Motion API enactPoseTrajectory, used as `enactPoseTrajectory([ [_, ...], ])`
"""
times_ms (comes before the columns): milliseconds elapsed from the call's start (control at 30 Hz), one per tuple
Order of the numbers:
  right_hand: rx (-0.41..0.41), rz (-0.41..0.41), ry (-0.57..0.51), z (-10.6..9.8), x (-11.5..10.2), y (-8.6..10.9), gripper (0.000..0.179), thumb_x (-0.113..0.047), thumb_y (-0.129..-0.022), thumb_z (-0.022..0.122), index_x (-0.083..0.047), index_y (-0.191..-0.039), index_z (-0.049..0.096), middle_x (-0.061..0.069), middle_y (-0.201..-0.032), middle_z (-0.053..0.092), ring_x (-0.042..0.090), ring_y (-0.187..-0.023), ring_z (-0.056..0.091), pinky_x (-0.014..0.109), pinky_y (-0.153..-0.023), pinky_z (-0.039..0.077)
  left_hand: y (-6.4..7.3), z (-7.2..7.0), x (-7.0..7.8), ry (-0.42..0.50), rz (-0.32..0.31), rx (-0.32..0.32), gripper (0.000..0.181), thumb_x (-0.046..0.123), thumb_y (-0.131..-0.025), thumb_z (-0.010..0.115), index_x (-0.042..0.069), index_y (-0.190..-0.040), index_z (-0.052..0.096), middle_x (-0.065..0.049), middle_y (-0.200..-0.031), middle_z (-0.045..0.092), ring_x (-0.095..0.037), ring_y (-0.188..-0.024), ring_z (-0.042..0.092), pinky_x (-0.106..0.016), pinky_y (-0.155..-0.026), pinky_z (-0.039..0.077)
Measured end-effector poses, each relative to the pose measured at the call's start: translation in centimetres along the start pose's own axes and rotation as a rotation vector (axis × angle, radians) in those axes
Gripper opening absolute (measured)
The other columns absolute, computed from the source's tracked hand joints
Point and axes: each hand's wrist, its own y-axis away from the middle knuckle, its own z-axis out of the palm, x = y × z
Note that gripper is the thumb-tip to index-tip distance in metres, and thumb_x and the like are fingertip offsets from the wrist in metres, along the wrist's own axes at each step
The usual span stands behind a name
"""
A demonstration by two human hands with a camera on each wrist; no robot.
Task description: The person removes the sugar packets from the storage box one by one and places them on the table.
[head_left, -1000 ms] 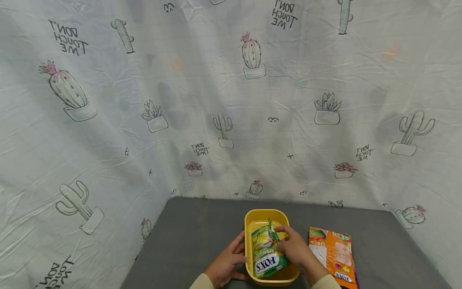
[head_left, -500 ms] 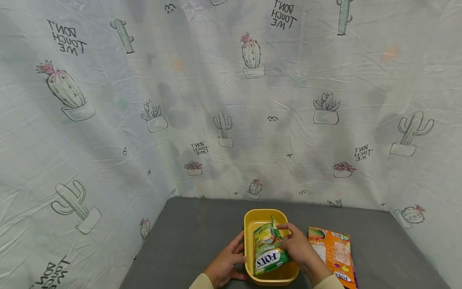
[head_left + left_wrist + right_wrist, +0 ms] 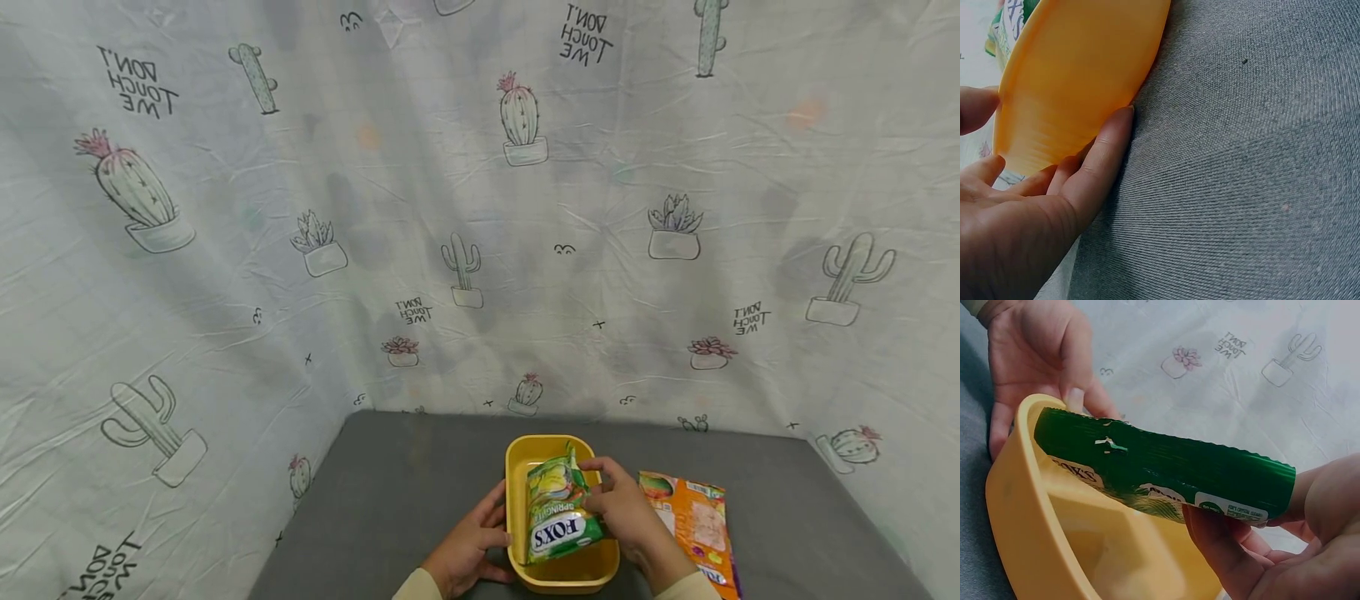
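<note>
A green FOX'S candy bag (image 3: 557,510) lies slanted within the yellow plastic tub (image 3: 516,467), its label upside down from here. My right hand (image 3: 628,510) pinches the bag's right side between thumb and fingers. The right wrist view shows the bag's sealed green edge (image 3: 1166,459) above the tub's floor. On the tub's left side, my left hand (image 3: 471,543) rests its fairly straight fingers against the outer wall. The left wrist view has the thumb (image 3: 975,109) at the rim and another finger (image 3: 1107,140) low along the wall.
An orange candy bag (image 3: 701,533) lies flat on the grey tabletop (image 3: 420,467), right of the tub and partly behind the right forearm. A white cloth printed with cacti (image 3: 525,250) hangs around the table's back and sides.
My right hand has shifted slightly up and right, drawing the green candy bag up a little within the tub. The left hand stays against the tub, and the orange bag lies as before.
</note>
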Motion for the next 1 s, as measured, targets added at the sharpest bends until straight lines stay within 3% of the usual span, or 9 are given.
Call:
enactPoseTrajectory([
  [233,-0.027,-0.030,-0.040,-0.6,-0.1,0.1,0.062,0.010,-0.094,0.061,0.000,-0.153,0.046,0.011,-0.086,0.055,0.023,-0.066,0.056,0.035,-0.057,0.050,0.0,-0.1,-0.1,0.004,-0.006,-0.001,0.097,-0.003,-0.093,0.062,0.018,-0.177,0.018,-0.021,-0.172,0.035,-0.041,-0.136,0.054,-0.074,-0.081,0.056],
  [333,-0.041,-0.035,-0.046,-0.9,-0.3,0.2,0.060,0.008,-0.097,0.061,-0.001,-0.154,0.045,0.011,-0.091,0.056,0.022,-0.065,0.056,0.033,-0.056,0.050,0.0,-0.1,-0.1,0.005,-0.005,0.000,0.097,-0.002,-0.093,0.062,0.018,-0.177,0.018,-0.021,-0.172,0.035,-0.041,-0.136,0.054,-0.074,-0.081,0.056],
  [567,-0.055,-0.045,-0.070,-1.5,-0.9,0.7,0.060,0.007,-0.099,0.061,-0.001,-0.155,0.043,0.019,-0.107,0.058,0.029,-0.078,0.069,0.042,-0.063,0.062,0.1,-0.2,-0.1,0.012,-0.008,-0.010,0.097,-0.001,-0.094,0.062,0.018,-0.177,0.017,-0.021,-0.173,0.034,-0.041,-0.136,0.055,-0.073,-0.082,0.056],
  [767,-0.038,-0.059,-0.081,-2.0,-1.2,1.0,0.060,0.007,-0.098,0.061,-0.001,-0.155,0.043,0.017,-0.106,0.060,0.022,-0.068,0.062,0.033,-0.056,0.055,0.0,-0.3,-0.4,0.018,0.005,-0.016,0.098,-0.001,-0.092,0.063,0.018,-0.177,0.018,-0.021,-0.173,0.034,-0.041,-0.138,0.053,-0.074,-0.083,0.056],
  [1000,-0.010,-0.076,-0.095,-2.6,-1.7,1.5,0.061,0.006,-0.099,0.062,0.000,-0.156,0.043,0.018,-0.107,0.064,0.027,-0.076,0.070,0.036,-0.061,0.060,0.0,-0.2,-0.3,0.017,0.002,-0.011,0.099,-0.001,-0.092,0.064,0.018,-0.177,0.017,-0.022,-0.172,0.034,-0.041,-0.137,0.053,-0.075,-0.083,0.055],
])
